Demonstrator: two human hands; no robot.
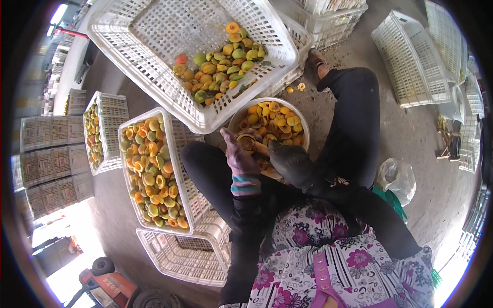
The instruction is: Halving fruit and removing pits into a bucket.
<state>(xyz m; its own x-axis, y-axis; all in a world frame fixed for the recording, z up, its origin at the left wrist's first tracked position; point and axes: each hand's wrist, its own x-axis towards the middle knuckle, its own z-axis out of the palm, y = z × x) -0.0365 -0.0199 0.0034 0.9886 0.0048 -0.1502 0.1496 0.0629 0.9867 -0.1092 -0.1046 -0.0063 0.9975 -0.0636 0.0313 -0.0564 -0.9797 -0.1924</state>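
Note:
My left hand (pixel 243 156), in a purple knit glove with a teal-striped cuff, holds a halved yellow stone fruit (pixel 245 141), probably a peach, above a round white tub (pixel 307 129). Close beside it, my right hand (pixel 289 161) wears a dark glove. Its fingers close around what looks like the tan handle of a small tool (pixel 261 148); the working end meets the fruit and is hard to make out. Orange and yellow fruit halves (pixel 283 119) fill much of the tub, which stands on the floor between my knees.
A large white plastic crate (pixel 154 82) tilts towards me beyond the tub, with fruit halves in its near corner. Left of me, another crate (pixel 179 169) is full of halves. Below it lies a crate (pixel 185 265) on its side. A plastic bag (pixel 396 179) rests at right.

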